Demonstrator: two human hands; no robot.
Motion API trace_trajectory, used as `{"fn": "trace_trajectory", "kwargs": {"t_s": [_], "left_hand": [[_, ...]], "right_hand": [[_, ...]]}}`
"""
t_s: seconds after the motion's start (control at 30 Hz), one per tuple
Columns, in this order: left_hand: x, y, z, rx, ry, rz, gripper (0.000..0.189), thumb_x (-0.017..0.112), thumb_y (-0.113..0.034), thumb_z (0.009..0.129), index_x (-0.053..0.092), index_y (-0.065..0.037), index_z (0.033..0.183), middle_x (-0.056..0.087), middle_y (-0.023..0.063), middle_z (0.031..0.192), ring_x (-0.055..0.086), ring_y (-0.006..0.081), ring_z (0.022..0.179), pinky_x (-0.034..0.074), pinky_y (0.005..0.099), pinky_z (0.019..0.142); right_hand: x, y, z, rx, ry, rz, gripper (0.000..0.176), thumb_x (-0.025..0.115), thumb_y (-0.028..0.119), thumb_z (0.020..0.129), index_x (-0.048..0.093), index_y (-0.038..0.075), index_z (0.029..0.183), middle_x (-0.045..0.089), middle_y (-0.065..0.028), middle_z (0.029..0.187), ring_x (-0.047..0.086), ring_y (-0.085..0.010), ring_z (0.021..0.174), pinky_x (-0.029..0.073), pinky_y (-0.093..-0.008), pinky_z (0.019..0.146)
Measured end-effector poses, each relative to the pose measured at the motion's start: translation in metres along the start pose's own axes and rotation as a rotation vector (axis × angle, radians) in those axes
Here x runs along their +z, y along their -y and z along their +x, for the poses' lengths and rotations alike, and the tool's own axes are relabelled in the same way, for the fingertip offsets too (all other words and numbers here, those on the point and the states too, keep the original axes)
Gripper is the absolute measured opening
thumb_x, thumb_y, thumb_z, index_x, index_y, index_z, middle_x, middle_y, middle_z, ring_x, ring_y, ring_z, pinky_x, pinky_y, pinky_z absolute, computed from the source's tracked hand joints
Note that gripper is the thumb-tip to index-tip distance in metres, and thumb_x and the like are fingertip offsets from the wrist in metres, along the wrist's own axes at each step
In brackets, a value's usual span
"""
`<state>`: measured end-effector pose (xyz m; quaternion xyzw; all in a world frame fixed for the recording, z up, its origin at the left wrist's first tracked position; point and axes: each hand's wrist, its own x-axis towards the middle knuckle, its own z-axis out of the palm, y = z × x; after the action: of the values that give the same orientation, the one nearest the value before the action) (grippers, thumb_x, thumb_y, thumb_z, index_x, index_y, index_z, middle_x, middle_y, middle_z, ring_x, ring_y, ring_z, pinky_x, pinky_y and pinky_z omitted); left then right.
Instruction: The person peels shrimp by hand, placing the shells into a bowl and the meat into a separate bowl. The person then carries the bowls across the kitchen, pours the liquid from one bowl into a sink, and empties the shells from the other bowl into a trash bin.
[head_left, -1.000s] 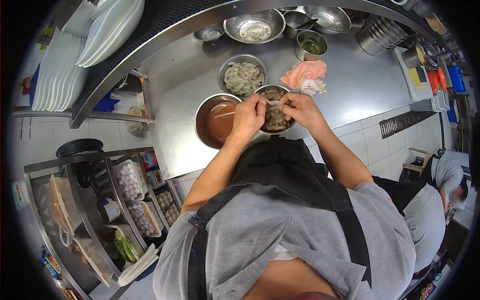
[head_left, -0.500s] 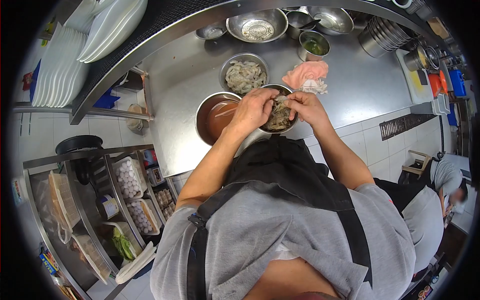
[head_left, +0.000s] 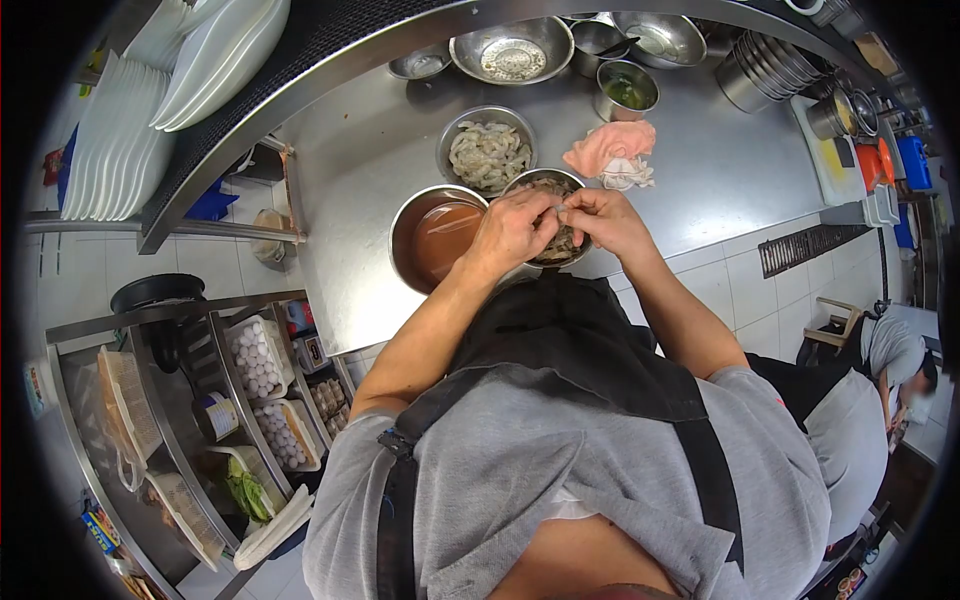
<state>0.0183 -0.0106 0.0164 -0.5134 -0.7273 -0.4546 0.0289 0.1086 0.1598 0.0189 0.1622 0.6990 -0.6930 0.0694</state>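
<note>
My left hand and my right hand meet over a metal bowl of dark, greyish shrimp. Both are closed, thumbs and fingers pinching a small pale shrimp between them; most of it is hidden by the fingers. Just beyond stands a steel bowl heaped with pale, peeled-looking shrimp. Left of my left hand is a deep metal pot with reddish-brown liquid in it.
On the steel table lie a pink cloth and a pot of greenish liquid. Metal bowls line the back under a shelf with white plates. Egg trays fill a left rack. Another person is at right.
My fingertips have drawn closer together, and less of the shrimp shows between them. My right hand has shifted slightly down and left. The bowls and pot stay put.
</note>
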Motion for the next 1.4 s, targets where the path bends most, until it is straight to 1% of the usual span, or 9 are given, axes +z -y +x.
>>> {"fn": "trace_trajectory", "kwargs": {"t_s": [0.17, 0.27, 0.37, 0.57, 0.9, 0.97, 1.07, 1.2, 1.4], "left_hand": [[0.005, -0.010, -0.003, -0.362, -0.117, -0.031, 0.011, 0.065, -0.005, 0.081, 0.069, -0.002, 0.091, 0.067, 0.0130, 0.078, 0.066, 0.0254, 0.068, 0.053, 0.0345, 0.064], [-0.005, -0.003, -0.004, -0.534, -0.013, -0.084, 0.012, 0.064, -0.006, 0.083, 0.069, -0.002, 0.093, 0.069, 0.0138, 0.084, 0.066, 0.0229, 0.072, 0.053, 0.0329, 0.065], [-0.011, -0.005, -0.001, -0.223, -0.041, -0.114, 0.015, 0.065, -0.006, 0.083, 0.068, 0.000, 0.096, 0.069, 0.0152, 0.088, 0.067, 0.0262, 0.076, 0.053, 0.0345, 0.068], [-0.005, -0.002, -0.002, -0.033, 0.010, 0.006, 0.018, 0.066, -0.007, 0.082, 0.067, 0.001, 0.098, 0.068, 0.0175, 0.088, 0.067, 0.0334, 0.082, 0.054, 0.0395, 0.073], [-0.005, 0.000, -0.006, -0.214, 0.024, -0.093, 0.013, 0.065, -0.006, 0.082, 0.069, 0.001, 0.091, 0.069, 0.0176, 0.086, 0.068, 0.0331, 0.078, 0.054, 0.0385, 0.071], [-0.005, 0.000, -0.004, -0.500, 0.038, 0.002, 0.013, 0.066, -0.007, 0.081, 0.070, -0.002, 0.093, 0.069, 0.0171, 0.085, 0.068, 0.0315, 0.076, 0.053, 0.0381, 0.069], [-0.001, 0.014, -0.008, -0.292, 0.005, 0.065, 0.006, 0.065, -0.007, 0.080, 0.066, -0.001, 0.081, 0.065, 0.0185, 0.075, 0.065, 0.0363, 0.072, 0.052, 0.0434, 0.066], [-0.008, 0.009, -0.007, -0.407, 0.164, 0.102, 0.011, 0.070, -0.012, 0.081, 0.065, -0.002, 0.080, 0.066, 0.0154, 0.075, 0.063, 0.0327, 0.065, 0.050, 0.0402, 0.062], [-0.017, 0.005, -0.003, -0.432, 0.337, 0.100, 0.017, 0.072, -0.013, 0.079, 0.060, -0.001, 0.075, 0.061, 0.0147, 0.067, 0.062, 0.0342, 0.064, 0.049, 0.0447, 0.061]], "right_hand": [[-0.002, 0.004, -0.003, -0.004, -0.014, 0.011, 0.016, 0.070, 0.011, 0.082, 0.067, -0.001, 0.092, 0.064, -0.0014, 0.070, 0.060, -0.0089, 0.056, 0.043, -0.0236, 0.051], [-0.003, 0.003, -0.006, 0.026, -0.042, -0.059, 0.015, 0.070, 0.010, 0.082, 0.067, -0.001, 0.092, 0.065, -0.0016, 0.071, 0.060, -0.0091, 0.057, 0.043, -0.0236, 0.051], [-0.003, 0.003, -0.007, 0.019, -0.035, 0.011, 0.015, 0.070, 0.010, 0.083, 0.068, -0.002, 0.092, 0.065, -0.0023, 0.071, 0.060, -0.0085, 0.057, 0.042, -0.0234, 0.051], [0.001, 0.007, -0.005, -0.028, -0.012, -0.029, 0.016, 0.069, 0.013, 0.084, 0.068, -0.002, 0.092, 0.065, -0.0020, 0.068, 0.059, -0.0072, 0.056, 0.041, -0.0227, 0.050], [0.000, -0.010, -0.004, -0.099, -0.005, -0.056, 0.013, 0.069, 0.008, 0.086, 0.067, -0.002, 0.094, 0.064, -0.0019, 0.070, 0.058, -0.0078, 0.058, 0.044, -0.0235, 0.053], [-0.003, -0.021, 0.001, -0.112, -0.015, -0.048, 0.019, 0.069, 0.014, 0.085, 0.069, -0.001, 0.096, 0.065, -0.0025, 0.068, 0.059, -0.0081, 0.056, 0.043, -0.0245, 0.052], [-0.007, -0.008, -0.003, -0.073, -0.044, 0.011, 0.016, 0.068, 0.012, 0.087, 0.067, 0.000, 0.098, 0.065, -0.0022, 0.070, 0.057, -0.0052, 0.055, 0.037, -0.0206, 0.044], [-0.009, -0.013, -0.001, -0.055, -0.095, -0.024, 0.016, 0.067, 0.014, 0.087, 0.065, 0.002, 0.098, 0.065, -0.0018, 0.068, 0.057, -0.0048, 0.053, 0.033, -0.0202, 0.041], [-0.007, -0.025, 0.006, -0.172, -0.096, 0.083, 0.011, 0.065, 0.004, 0.087, 0.058, 0.001, 0.096, 0.063, -0.0028, 0.079, 0.061, -0.0086, 0.058, 0.042, -0.0221, 0.048]]}}
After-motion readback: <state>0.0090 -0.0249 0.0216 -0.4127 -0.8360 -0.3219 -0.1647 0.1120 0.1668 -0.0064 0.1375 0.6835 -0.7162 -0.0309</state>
